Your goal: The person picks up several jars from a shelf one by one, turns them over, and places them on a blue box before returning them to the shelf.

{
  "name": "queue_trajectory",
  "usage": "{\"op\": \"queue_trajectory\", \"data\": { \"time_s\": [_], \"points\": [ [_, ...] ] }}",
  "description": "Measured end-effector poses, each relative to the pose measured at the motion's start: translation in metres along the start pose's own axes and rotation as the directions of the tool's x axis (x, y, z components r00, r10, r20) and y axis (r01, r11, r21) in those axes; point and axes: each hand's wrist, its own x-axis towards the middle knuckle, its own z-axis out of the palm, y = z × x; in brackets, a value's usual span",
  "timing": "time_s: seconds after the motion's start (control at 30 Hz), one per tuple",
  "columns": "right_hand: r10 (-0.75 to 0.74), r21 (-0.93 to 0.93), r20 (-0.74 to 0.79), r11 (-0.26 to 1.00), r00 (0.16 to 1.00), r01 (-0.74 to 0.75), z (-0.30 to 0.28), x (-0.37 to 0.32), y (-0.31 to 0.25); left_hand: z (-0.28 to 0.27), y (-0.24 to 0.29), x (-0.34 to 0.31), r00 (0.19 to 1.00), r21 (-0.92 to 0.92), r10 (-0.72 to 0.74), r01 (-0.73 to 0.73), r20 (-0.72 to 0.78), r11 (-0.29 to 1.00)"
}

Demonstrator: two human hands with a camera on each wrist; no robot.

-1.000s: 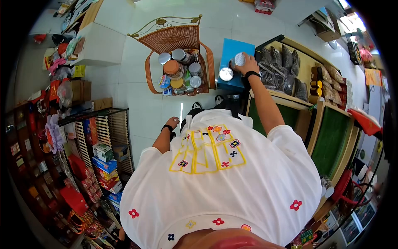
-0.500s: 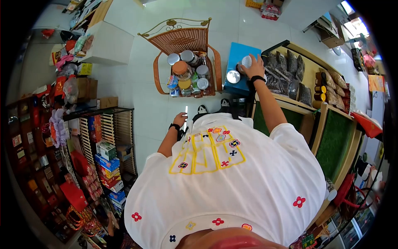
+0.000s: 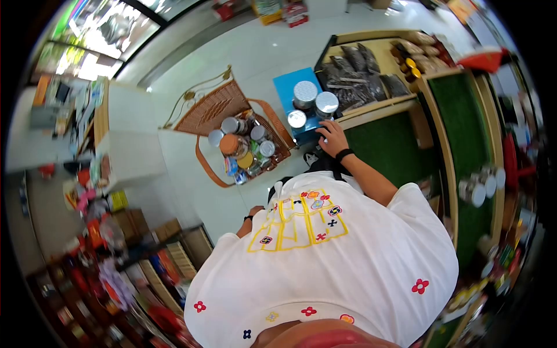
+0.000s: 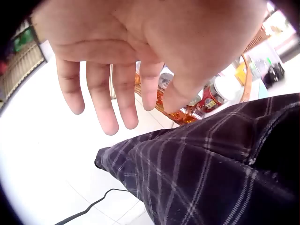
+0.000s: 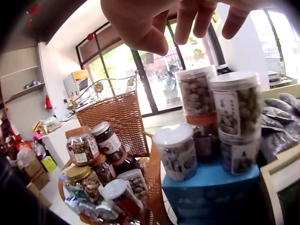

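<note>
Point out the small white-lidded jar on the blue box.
Head view: the small jar stands on the blue box's edge nearest the wicker chair, left of the right hand.

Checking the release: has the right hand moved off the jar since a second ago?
Yes. The right hand has left the jars and pulled back toward the person, to the near edge of the blue box.

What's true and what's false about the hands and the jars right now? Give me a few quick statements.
The right hand grips a jar. False: it holds nothing, fingers spread near the stacked jars.
The stacked jars stand on the blue box. True.
The left hand hangs open, holding nothing. True.
The wicker chair has a bare seat. False: a cluster of jars fills it.
</note>
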Motion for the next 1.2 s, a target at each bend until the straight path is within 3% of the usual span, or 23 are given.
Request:
{"op": "queue_trajectory", "data": {
  "time_s": [0.03, 0.07, 0.1, 0.17, 0.23, 0.3, 0.33, 0.37, 0.43, 0.47, 0.5, 0.6, 0.63, 0.7, 0.73, 0.77, 0.83, 0.87, 0.93, 0.97, 1.03, 1.17, 1.2],
  "points": [
    [0.036, -0.008, -0.022, 0.999, 0.999, -0.036, -0.009, -0.015, -0.004, -0.02, -0.005, 0.008, 0.969, 0.048, 0.242, -0.245, 0.058, 0.968],
    [0.093, -0.018, -0.05, 0.995, 0.994, -0.094, -0.014, -0.031, -0.004, -0.018, -0.022, 0.012, 0.995, -0.315, -0.053, 0.079, 0.088, 0.946],
    [0.151, -0.025, -0.079, 0.988, 0.985, -0.154, -0.019, -0.046, -0.007, -0.058, 0.008, 0.01, 0.932, -0.644, -0.344, 0.331, 0.111, 0.69],
    [0.219, -0.07, -0.212, 0.969, 0.952, -0.239, -0.027, -0.075, -0.019, -0.099, 0.024, 0.034, 0.919, -0.61, -0.361, 0.378, 0.158, 0.696],
    [0.578, 0.026, -0.216, 0.809, 0.787, -0.587, -0.031, -0.109, -0.038, -0.109, 0.007, 0.069, 0.951, -0.605, -0.264, 0.307, 0.161, 0.735],
    [0.789, 0.088, -0.075, 0.614, 0.61, -0.784, -0.023, -0.148, -0.046, -0.12, 0.011, 0.09, 0.979, -0.631, -0.182, 0.198, 0.091, 0.75],
    [0.863, 0.051, 0.084, 0.496, 0.498, -0.867, -0.002, -0.176, -0.042, -0.124, 0.016, 0.095, 0.983, -0.577, -0.155, 0.184, 0.1, 0.796],
    [0.901, 0.001, 0.242, 0.37, 0.359, -0.929, 0.008, -0.201, -0.045, -0.122, 0.017, 0.1, 0.987, -0.675, -0.121, 0.162, 0.108, 0.72],
    [0.813, -0.173, 0.551, 0.331, 0.188, -0.928, 0.009, -0.23, -0.079, -0.107, 0.012, 0.102, 0.974, -0.663, -0.127, 0.221, 0.187, 0.715],
    [0.798, -0.162, 0.562, 0.362, 0.215, -0.918, 0.013, -0.246, -0.096, -0.091, 0.007, 0.1, 0.986, -0.724, -0.044, 0.149, 0.162, 0.674],
    [0.782, -0.148, 0.574, 0.392, 0.244, -0.908, 0.025, -0.269, -0.107, -0.086, 0.01, 0.095, 0.953, -0.634, -0.087, 0.26, 0.291, 0.729],
    [0.893, -0.073, 0.424, 0.195, 0.147, -0.978, 0.042, -0.324, -0.144, -0.082, 0.039, 0.062, 0.838, -0.396, -0.203, 0.436, 0.507, 0.808],
    [0.901, -0.06, 0.414, 0.165, 0.126, -0.984, 0.05, -0.346, -0.152, -0.069, 0.032, 0.059, 0.825, -0.416, -0.165, 0.433, 0.541, 0.8],
    [0.959, -0.024, 0.284, 0.014, 0.006, -1.0, 0.059, -0.389, -0.166, -0.061, 0.03, 0.053, 0.753, -0.252, -0.19, 0.43, 0.63, 0.867],
    [0.936, 0.007, 0.339, -0.099, -0.091, -0.995, 0.051, -0.402, -0.177, -0.059, 0.034, 0.053, 0.751, -0.169, -0.18, 0.362, 0.635, 0.917],
    [0.932, -0.011, 0.341, -0.126, -0.122, -0.992, 0.043, -0.413, -0.186, -0.058, 0.039, 0.054, 0.753, -0.158, -0.173, 0.346, 0.635, 0.925],
    [0.903, -0.035, 0.366, -0.227, -0.224, -0.973, 0.038, -0.442, -0.195, -0.051, 0.04, 0.062, 0.803, -0.31, -0.125, 0.362, 0.583, 0.879],
    [0.905, -0.017, 0.356, -0.241, -0.231, -0.97, 0.038, -0.456, -0.199, -0.047, 0.04, 0.068, 0.818, -0.377, -0.079, 0.345, 0.57, 0.86],
    [0.957, 0.013, 0.163, -0.245, -0.239, -0.97, 0.042, -0.488, -0.2, -0.047, 0.048, 0.082, 0.84, -0.339, -0.03, 0.25, 0.542, 0.907],
    [0.955, 0.025, 0.155, -0.259, -0.252, -0.965, 0.041, -0.503, -0.205, -0.049, 0.056, 0.085, 0.841, -0.304, -0.021, 0.219, 0.541, 0.927],
    [0.978, 0.223, 0.083, -0.204, -0.19, -0.953, 0.031, -0.518, -0.215, -0.045, 0.068, 0.092, 0.85, -0.275, -0.037, 0.211, 0.526, 0.938],
    [0.959, 0.423, 0.01, -0.261, -0.283, -0.868, 0.012, -0.549, -0.259, -0.022, 0.107, 0.088, 0.822, -0.14, -0.092, 0.204, 0.562, 0.969],
    [0.953, 0.487, 0.062, -0.29, -0.298, -0.824, 0.016, -0.566, -0.268, -0.014, 0.123, 0.086, 0.805, -0.05, -0.108, 0.169, 0.584, 0.984]
  ]
}}
